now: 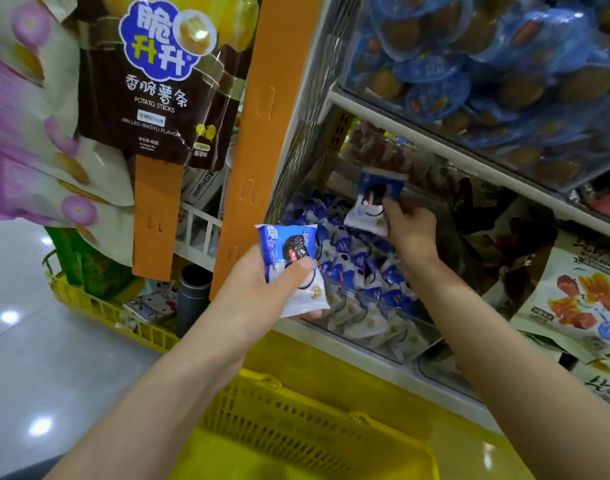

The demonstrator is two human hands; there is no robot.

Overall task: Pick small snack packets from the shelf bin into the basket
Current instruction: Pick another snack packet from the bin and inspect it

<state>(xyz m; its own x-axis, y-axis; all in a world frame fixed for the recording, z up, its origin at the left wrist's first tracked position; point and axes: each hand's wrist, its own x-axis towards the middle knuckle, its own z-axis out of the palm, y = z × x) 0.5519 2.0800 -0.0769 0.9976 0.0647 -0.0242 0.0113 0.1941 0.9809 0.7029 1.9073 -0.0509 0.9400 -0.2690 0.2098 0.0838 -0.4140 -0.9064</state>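
Head-worn wide-angle camera looks forward and down at a shop shelf from close range.
Only one view: the shelf bin point(372, 320) fills the centre, near the lens; the basket point(282, 427) sits below it at the lower edge.

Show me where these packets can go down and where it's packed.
Free: the yellow basket, its visible inside looks bare between the forearms, below the left hand. The gap under the upper shelf, where the right hand reaches, passes a hand. Crowded: the shelf bin, heaped with packets.
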